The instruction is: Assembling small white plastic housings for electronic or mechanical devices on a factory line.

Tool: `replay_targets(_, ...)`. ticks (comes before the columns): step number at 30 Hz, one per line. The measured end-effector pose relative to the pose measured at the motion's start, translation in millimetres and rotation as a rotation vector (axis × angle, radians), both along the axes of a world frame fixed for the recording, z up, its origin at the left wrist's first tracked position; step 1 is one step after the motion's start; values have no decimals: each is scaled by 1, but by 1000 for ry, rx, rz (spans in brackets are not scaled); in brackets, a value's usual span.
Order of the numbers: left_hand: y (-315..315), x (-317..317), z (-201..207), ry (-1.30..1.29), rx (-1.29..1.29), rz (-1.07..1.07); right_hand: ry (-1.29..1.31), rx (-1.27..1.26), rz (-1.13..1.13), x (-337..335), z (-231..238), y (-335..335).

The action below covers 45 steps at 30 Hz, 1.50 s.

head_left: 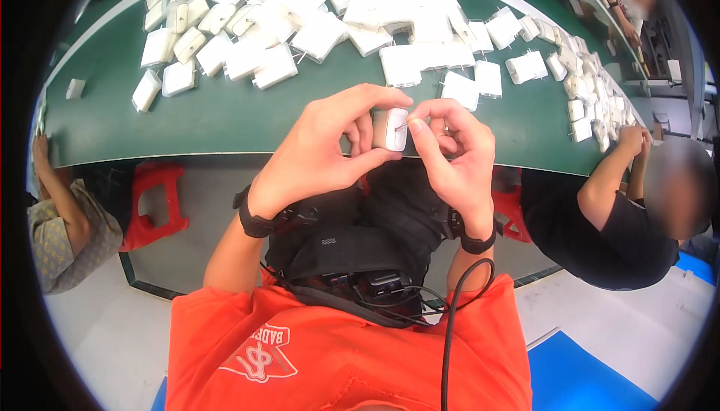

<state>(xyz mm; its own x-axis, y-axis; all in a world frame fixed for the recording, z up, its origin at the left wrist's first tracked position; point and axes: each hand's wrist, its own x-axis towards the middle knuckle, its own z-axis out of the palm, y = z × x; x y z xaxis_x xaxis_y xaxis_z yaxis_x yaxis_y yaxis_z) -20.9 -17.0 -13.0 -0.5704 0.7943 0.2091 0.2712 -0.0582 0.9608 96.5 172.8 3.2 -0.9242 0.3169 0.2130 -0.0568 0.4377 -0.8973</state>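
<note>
A small white power adapter [391,130] is held over the near edge of the green table, its pale end face turned to the right. My left hand [322,139] is closed around it, with the thumb below and the fingers above and behind. At that end face, the thumb and index finger of my right hand [459,148] pinch a thin dark metal piece [400,125]. Whether this piece is a prong fixed to the adapter or a loose part, I cannot tell.
Many more white adapters [274,66], some with metal prongs showing, lie heaped across the green table [225,130]. Another pile [589,100] lies at the right, beside a co-worker in black [622,223]. A second person [75,223] sits at the left, near a red stool [157,205].
</note>
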Motion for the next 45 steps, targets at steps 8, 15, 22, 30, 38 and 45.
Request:
replay_targets(8, 2, -1, -2, 42, 32, -17, -68, -320, 66, -3, -5, 1)
replay_targets(15, 1, 1, -1, -27, 37, -11, -68, 88, 36, -4, 13, 7)
replay_targets(22, 2, -1, 0, 82, 49, -33, -78, -162, -11, 3, 17, 11)
replay_targets(30, 2, -1, 2, -27, 14, -18, 125, -157, 92, 5, 22, 13)
replay_targets(38, 1, -6, 6, -50, -39, -65, 243, -35, 23, 2, 20, 12)
replay_targets(45, 1, -6, 5, -54, -53, -76, 222, -36, 29, -2, 15, 13)
